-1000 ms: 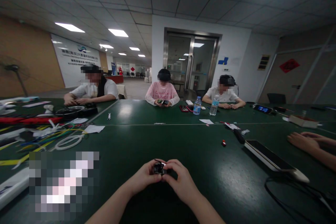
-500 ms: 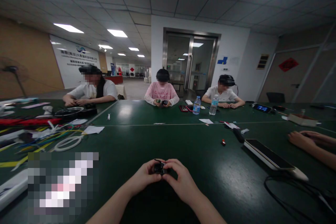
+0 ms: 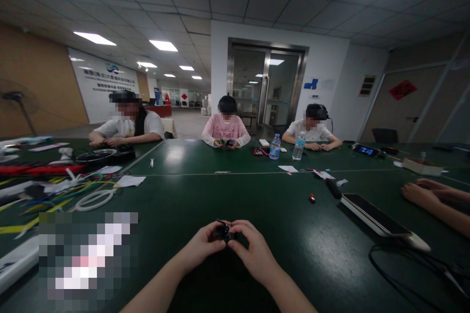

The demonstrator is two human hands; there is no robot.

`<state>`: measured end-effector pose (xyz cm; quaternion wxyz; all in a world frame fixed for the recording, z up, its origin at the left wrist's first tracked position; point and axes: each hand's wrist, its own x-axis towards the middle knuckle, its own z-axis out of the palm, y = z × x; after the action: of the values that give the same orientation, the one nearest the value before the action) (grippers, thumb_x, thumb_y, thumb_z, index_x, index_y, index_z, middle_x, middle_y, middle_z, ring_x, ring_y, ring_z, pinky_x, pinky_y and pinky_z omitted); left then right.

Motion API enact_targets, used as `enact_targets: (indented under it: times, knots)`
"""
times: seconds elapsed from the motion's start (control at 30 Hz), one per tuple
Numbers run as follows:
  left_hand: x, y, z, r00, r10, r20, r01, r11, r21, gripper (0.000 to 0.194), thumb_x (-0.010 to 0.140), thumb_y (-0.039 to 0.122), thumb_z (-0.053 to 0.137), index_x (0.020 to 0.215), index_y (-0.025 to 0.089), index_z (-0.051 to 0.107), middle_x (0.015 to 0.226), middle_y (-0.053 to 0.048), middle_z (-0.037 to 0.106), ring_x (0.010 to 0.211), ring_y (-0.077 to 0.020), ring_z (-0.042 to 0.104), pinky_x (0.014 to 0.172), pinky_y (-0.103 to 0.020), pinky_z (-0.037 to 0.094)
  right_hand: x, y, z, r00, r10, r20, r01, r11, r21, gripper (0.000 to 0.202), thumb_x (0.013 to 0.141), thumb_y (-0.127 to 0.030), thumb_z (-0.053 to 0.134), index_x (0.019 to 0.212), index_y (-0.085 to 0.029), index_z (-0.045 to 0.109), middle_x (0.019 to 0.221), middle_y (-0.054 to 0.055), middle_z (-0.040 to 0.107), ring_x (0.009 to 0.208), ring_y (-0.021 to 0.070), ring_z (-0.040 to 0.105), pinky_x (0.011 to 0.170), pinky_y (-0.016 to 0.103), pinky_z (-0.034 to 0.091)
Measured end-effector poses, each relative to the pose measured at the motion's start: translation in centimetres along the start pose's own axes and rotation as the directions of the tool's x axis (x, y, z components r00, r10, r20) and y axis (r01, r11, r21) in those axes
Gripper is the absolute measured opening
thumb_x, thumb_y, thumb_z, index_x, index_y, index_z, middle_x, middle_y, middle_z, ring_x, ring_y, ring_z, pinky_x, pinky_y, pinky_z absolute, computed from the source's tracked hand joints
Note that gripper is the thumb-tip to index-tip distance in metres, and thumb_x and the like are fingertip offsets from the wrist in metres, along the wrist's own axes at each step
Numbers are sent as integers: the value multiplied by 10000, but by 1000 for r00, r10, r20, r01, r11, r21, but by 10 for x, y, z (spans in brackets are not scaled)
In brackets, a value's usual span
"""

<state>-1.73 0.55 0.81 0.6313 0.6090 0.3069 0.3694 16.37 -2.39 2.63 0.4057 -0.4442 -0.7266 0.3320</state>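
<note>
A small black device point(image 3: 224, 231), with a short dark strip curving off its top, is held just above the near part of the green table point(image 3: 176, 205). My left hand point(image 3: 203, 244) is closed on its left side, thumb along the near edge. From the right, my right hand point(image 3: 251, 247) pinches the same device between thumb and fingers. Both hands nearly meet around it, and the fingers cover much of its surface, so its exact kind cannot be made out.
Cables point(image 3: 95, 199) and tools crowd the left side. At right lie a white device with a dark screen point(image 3: 374, 215), a black cord point(image 3: 396, 274) and a small red item point(image 3: 312, 198). Water bottles point(image 3: 274, 146) stand farther back. Co-workers sit opposite; another person's hands point(image 3: 422, 195) rest at right.
The black device has tilted slightly between my fingers, and its dark strip sits a little higher. Both hands keep their hold in nearly the same place.
</note>
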Motion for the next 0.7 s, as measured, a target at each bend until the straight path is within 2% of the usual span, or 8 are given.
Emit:
enact_targets:
  times: [0.2, 0.3, 0.43, 0.7]
  knots:
    - [0, -1, 0, 999, -22, -43, 21, 999, -32, 461, 662, 313, 687, 1084, 218, 526, 1013, -37, 585, 885, -184, 545, 782, -321, 405, 2, 3, -3, 998, 18, -65, -16, 1000, 17, 154, 757, -225, 561, 906, -241, 597, 1026, 15, 589, 1006, 187, 536, 909, 337, 395]
    - [0, -2, -1, 1000, -21, -24, 20, 999, -50, 455, 698, 311, 656, 1116, 221, 501, 1015, -42, 593, 882, -184, 555, 783, -328, 409, 2, 3, -7, 995, 61, -77, -60, 998, 23, 172, 774, -268, 543, 935, -236, 592, 938, 8, 624, 938, 185, 561, 884, 340, 402]
    - [1, -5, -3, 1000, -1, -1, 1, 998, -65, 453, 724, 303, 637, 1139, 207, 483, 911, -34, 623, 791, -159, 569, 764, -327, 410, 3, 2, -13, 989, 80, -124, -74, 996, 54, 194, 768, -306, 548, 936, -223, 598, 912, 15, 640, 913, 191, 572, 856, 338, 411]
    - [0, -7, -3, 1000, 0, -17, -1, 994, -106, 466, 733, 275, 634, 1165, 203, 478, 924, -60, 633, 812, -177, 577, 768, -343, 399, 8, 23, -18, 955, 132, -264, -63, 965, 253, 270, 759, -327, 556, 1005, -219, 585, 947, 39, 632, 903, 201, 588, 796, 343, 468]
